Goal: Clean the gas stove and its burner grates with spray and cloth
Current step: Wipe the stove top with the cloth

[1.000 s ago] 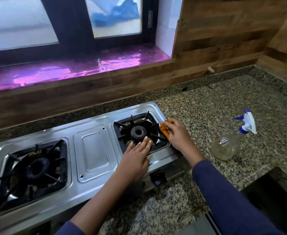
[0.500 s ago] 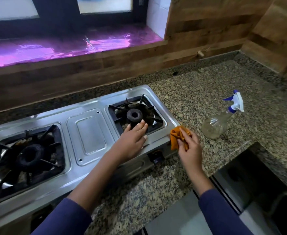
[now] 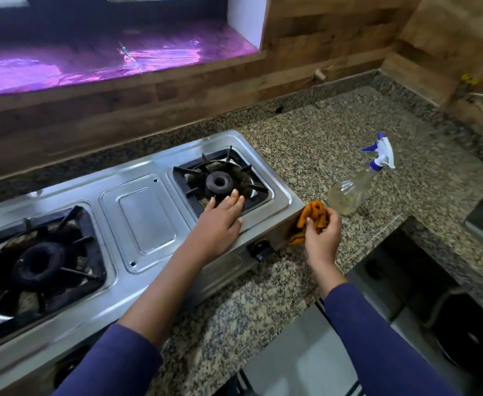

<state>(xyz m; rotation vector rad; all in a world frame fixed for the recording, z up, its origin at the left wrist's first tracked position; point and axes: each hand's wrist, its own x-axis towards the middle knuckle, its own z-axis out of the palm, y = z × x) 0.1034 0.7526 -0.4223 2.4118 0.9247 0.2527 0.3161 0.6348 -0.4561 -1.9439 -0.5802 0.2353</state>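
The speckled stone counter (image 3: 334, 132) carries a steel gas stove (image 3: 146, 224) along its back edge. One black grate (image 3: 90, 224) sits at the stove's left end and another grate (image 3: 181, 174) at its right end. A clear spray bottle (image 3: 348, 192) lies tilted near the counter's front edge, right of the stove. The left hand (image 3: 220, 221) rests flat, fingers straight, on the right grate's front edge. The right hand (image 3: 323, 235) grips an orange cloth (image 3: 313, 215) at the stove's front right corner.
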